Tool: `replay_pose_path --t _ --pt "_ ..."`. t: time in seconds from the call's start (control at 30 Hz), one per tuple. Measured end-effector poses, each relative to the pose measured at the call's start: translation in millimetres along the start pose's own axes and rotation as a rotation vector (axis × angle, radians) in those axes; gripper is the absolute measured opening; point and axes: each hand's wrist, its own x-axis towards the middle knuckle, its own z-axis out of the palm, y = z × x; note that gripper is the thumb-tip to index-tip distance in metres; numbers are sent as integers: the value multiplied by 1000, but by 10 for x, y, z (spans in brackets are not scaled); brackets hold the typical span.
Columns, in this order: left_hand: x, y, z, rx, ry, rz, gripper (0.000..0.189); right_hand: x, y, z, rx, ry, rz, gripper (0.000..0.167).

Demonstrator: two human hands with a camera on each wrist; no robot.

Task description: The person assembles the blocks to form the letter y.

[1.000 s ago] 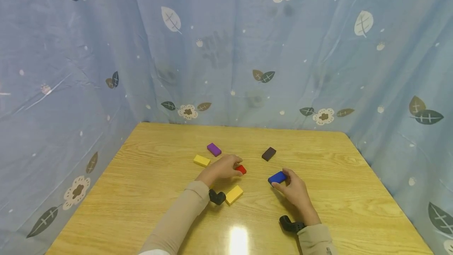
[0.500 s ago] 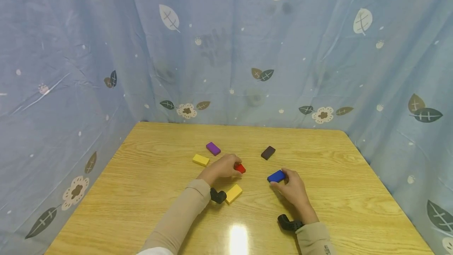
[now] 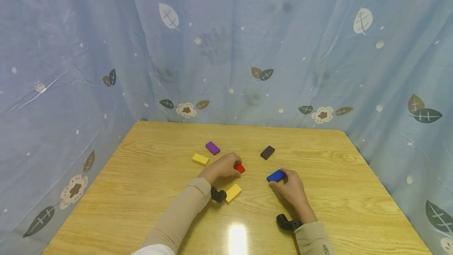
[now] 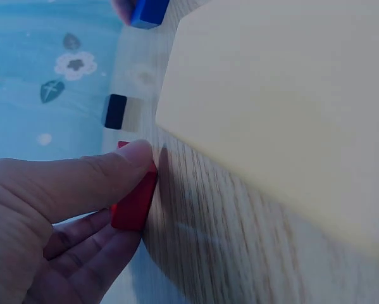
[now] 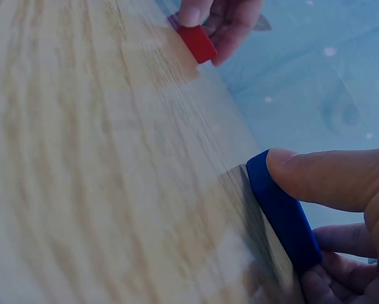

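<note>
My left hand point(image 3: 225, 166) pinches a red block point(image 3: 240, 167) between thumb and fingers, near the middle of the table. In the left wrist view the thumb lies across the red block point(image 4: 135, 199), with fingertips at its far end. On the right, my right hand point(image 3: 291, 186) grips a blue block point(image 3: 275, 176) by its ends. The right wrist view has the thumb on one end of the blue block point(image 5: 283, 212) and fingers at the other, with the block close over the wood. A yellow block point(image 3: 233, 193) lies beside the left wrist's black camera mount.
Behind the left hand lie a purple block point(image 3: 212, 148) and a second yellow block point(image 3: 200, 159). A dark brown block point(image 3: 267, 152) sits beyond the blue one. The wooden table point(image 3: 141, 156) meets a blue patterned curtain point(image 3: 212, 70) at its back and sides.
Both hands keep their holds on the red and blue blocks with hardly any motion. The whole head view has shifted slightly.
</note>
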Motion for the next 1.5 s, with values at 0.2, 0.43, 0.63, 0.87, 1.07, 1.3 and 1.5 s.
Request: replay_pose_path --t 0.2,0.43,0.63,0.87,1.07,1.3,1.5 --pt "0 -12 12 4 1 6 40 -5 -2 19 2 10 2 68" --pt "-15 2 -8 -12 6 -4 41 4 -4 16 -15 32 -8 68" --pt "-22 5 -21 -25 14 -17 44 6 -21 -1 -12 37 -17 67" --pt "-21 22 -50 -57 19 -12 44 41 -44 -13 -25 47 -34 64" --pt "-17 47 -69 -58 27 -5 42 88 -61 -15 -44 44 -64 64" --pt "-7 92 -101 -57 25 -8 39 167 -134 4 -51 32 -80 64" --pt "4 102 -110 -50 30 -1 40 238 -196 48 -44 33 -117 65"
